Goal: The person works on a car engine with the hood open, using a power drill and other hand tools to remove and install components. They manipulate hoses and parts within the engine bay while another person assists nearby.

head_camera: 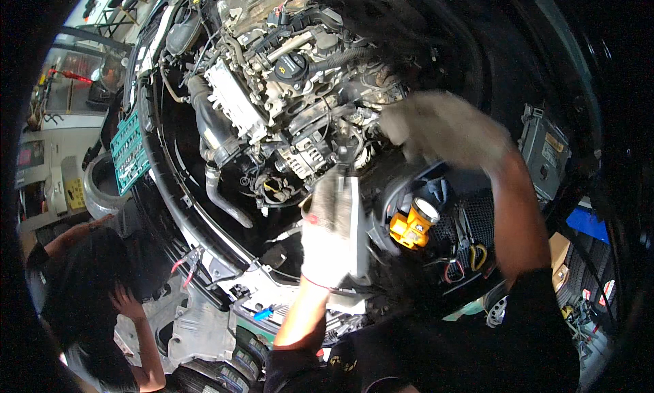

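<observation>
An exposed car engine (276, 50) fills the bay in front of me, with a black oil filler cap (291, 68) on top. My left hand (329, 224), in a pale work glove, is over the front of the bay, its fingers just below the alternator (309, 155). A pale flat bar (357, 224) runs alongside that hand; whether I grip it is unclear. Blurred by motion, my gloved right hand (444, 129) is above the right side of the bay, beside the engine. Its fingers are too smeared to show a hold.
A yellow work light (414, 224) rests at lower right near pliers (462, 229). Red-handled pliers (188, 267) lie on the front frame. A teal socket tray (130, 155) sits left. A co-worker (87, 291) is at lower left, beside tyres (245, 357). A metal control unit (545, 152) is right.
</observation>
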`<action>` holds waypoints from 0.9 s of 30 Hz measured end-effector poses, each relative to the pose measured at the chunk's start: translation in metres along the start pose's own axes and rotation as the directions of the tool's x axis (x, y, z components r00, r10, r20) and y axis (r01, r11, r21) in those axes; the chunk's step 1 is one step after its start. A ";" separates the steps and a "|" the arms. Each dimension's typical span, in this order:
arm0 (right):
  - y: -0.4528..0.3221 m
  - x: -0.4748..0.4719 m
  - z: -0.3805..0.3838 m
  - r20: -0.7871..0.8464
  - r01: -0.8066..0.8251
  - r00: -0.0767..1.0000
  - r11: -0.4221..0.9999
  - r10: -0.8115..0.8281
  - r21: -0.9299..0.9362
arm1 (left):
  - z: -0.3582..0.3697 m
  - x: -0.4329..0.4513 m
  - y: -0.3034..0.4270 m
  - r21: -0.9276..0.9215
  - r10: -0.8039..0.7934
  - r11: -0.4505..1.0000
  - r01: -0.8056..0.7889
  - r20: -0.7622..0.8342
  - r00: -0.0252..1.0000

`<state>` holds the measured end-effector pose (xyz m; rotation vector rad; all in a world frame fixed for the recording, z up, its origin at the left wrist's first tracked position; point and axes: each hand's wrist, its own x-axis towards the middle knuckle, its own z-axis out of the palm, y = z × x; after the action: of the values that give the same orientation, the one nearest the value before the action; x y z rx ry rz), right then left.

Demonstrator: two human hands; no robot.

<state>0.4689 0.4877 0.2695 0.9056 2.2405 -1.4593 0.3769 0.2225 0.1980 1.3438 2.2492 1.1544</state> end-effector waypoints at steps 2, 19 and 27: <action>-0.005 -0.068 0.022 -0.038 0.090 0.996 0.992 -0.087 0.086 | 0.004 -0.009 0.045 -0.086 0.003 0.996 -0.006 -0.038 0.999; 0.097 -0.211 0.070 -0.565 -0.079 0.825 0.985 -0.023 -0.155 | 0.030 -0.080 0.137 -0.448 -0.022 0.862 0.237 0.433 0.901; 0.117 -0.141 0.069 -0.634 -0.453 0.768 0.779 0.093 -0.434 | 0.002 -0.140 0.094 -0.208 -0.222 0.932 0.296 0.319 0.921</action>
<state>0.6463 0.4116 0.2384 1.5339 2.5514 -0.3102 0.5095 0.1304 0.2457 1.0023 1.9242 1.0309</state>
